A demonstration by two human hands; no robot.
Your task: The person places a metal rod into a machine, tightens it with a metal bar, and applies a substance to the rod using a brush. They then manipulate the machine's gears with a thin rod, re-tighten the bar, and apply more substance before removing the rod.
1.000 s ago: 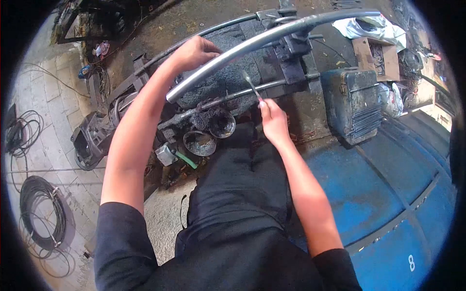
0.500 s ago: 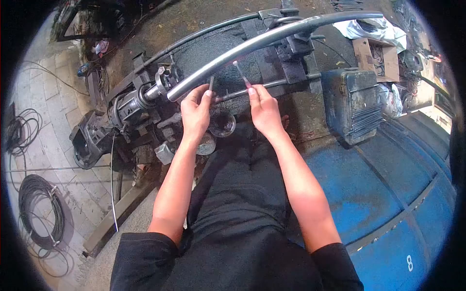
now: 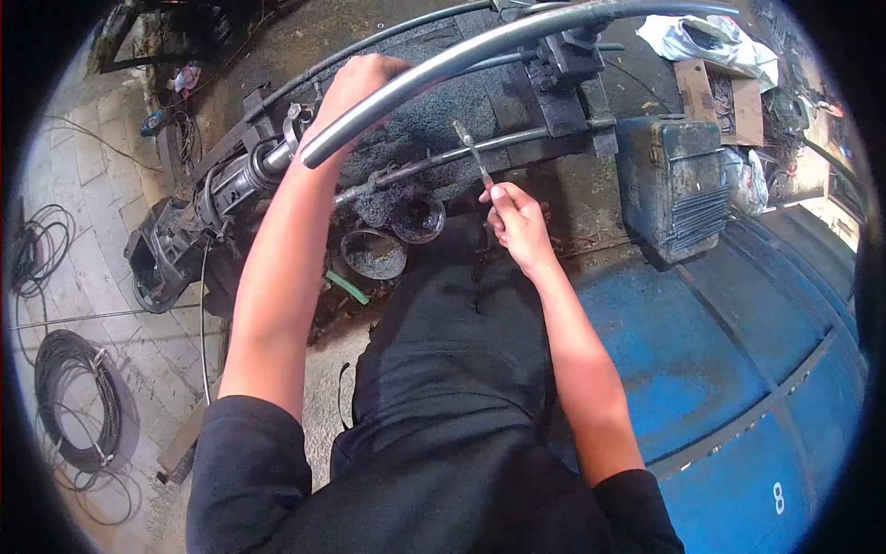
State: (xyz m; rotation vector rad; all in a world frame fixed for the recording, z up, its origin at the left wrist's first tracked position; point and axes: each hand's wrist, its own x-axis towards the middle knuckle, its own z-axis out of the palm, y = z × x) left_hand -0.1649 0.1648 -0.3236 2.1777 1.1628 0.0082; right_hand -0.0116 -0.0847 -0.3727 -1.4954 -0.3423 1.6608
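My right hand (image 3: pixel 519 224) is closed around the reddish handle of a small brush-like tool (image 3: pixel 475 155), its pale tip pointing up and away from me. Across the machine frame arches a long shiny metal tube (image 3: pixel 443 76). My left hand (image 3: pixel 360 78) reaches past the tube's near end, on its far side. The tube hides its fingers, so I cannot see what they hold. Beneath my hands runs a thinner rail (image 3: pixel 434 162) of the frame. Two round bowls, one dark (image 3: pixel 418 220) and one greyish (image 3: pixel 374 255), sit between the rail and my legs.
To the right stand a worn blue metal box (image 3: pixel 669 175) and a cardboard box (image 3: pixel 690 92) with metal pieces. A blue metal surface (image 3: pixel 683 360) fills the lower right. Coiled cable (image 3: pixel 78 402) lies on the paving at left. A green tube piece (image 3: pixel 348 287) is near the bowls.
My left hand has moved up and away, behind the tube; the thin dark stick it held is now out of sight. My right hand has shifted slightly down and right with the brush-like tool.
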